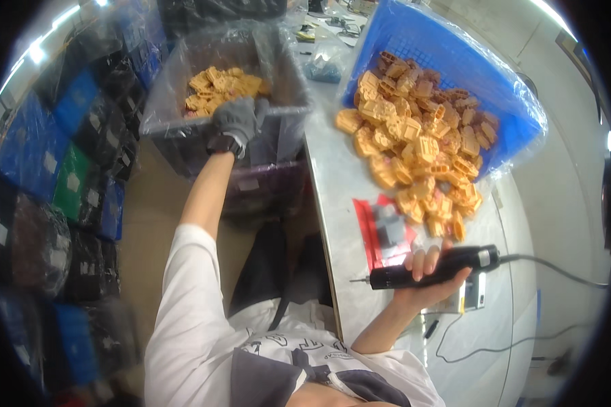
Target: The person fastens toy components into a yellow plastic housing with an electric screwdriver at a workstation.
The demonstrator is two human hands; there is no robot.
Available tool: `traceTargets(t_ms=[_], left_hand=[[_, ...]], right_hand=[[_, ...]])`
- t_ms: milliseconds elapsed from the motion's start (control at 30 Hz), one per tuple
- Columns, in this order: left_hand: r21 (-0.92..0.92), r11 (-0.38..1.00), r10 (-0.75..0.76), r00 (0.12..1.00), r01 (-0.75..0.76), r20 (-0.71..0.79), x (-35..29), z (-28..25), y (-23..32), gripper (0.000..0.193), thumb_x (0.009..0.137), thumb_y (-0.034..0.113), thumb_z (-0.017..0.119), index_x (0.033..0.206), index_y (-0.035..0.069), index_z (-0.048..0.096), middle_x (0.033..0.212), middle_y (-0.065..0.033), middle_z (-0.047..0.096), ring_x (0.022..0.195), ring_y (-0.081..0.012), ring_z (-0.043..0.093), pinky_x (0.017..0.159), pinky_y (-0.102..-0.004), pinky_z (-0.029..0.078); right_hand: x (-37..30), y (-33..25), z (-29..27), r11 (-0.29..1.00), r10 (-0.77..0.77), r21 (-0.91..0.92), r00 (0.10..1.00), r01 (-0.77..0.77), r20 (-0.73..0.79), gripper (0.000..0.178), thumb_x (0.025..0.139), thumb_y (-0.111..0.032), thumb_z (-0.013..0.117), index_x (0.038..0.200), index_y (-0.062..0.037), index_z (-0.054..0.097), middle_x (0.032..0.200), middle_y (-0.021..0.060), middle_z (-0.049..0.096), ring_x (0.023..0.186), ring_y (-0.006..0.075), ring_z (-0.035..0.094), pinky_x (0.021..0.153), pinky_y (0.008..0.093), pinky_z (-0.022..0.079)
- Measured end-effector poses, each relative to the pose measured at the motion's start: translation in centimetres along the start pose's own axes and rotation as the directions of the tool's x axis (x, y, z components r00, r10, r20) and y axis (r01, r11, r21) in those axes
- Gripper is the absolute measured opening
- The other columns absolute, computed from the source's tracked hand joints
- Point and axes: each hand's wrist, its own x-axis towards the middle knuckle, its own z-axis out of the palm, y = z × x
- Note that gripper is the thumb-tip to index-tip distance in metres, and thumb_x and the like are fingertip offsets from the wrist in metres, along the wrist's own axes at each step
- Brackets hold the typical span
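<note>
While the right grip [428, 290] wraps a driver [451, 264] at four o'clock, the gloved left grip [239, 119], closed or not I cannot tell, is at the bin [282, 133] at eleven. Yellow parts [421, 149] spill from the crate [499, 102] at two; a bump could scatter them.

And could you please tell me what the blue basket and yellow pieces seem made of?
Blue basket: probably plastic, given its even grid; shiny clear film masks its finish. Yellow pieces: likely molded plastic, fairly matte, with repeated ridged shapes.
</note>
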Motion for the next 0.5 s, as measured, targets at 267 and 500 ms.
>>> traceTargets(t_ms=[267,500], left_hand=[[-0.03,0.999,0.04,0.993,-0.037,0.109,-0.7,-0.6,-1.2,0.037,0.085,0.042,0.045,0.09,0.008,0.058,0.081,-0.0158,0.061,0.074,-0.0321,0.059,0.066,-0.042,0.045],[0.038,0.998,-0.053,0.998,0.052,0.034,-0.2,0.7,-0.9,0.048,0.083,0.054,0.041,0.086,0.01,0.061,0.079,-0.014,0.063,0.074,-0.031,0.062,0.063,-0.0402,0.047]], right_hand=[[0.5,0.1,0.6,0.999,-0.029,0.025,0.996,0.027,0.083,0.052,0.082,-0.055,0.044,0.102,-0.0067,0.047,0.052,0.0012,0.041,0.036,0.0121,0.035,0.039,0.0263,0.029],[0.9,-2.5,-0.7,0.98,-0.179,0.122,0.968,0.159,0.178,0.059,0.079,-0.056,0.05,0.107,-0.0042,0.051,0.06,0.0014,0.044,0.044,0.012,0.038,0.048,0.0273,0.032]])
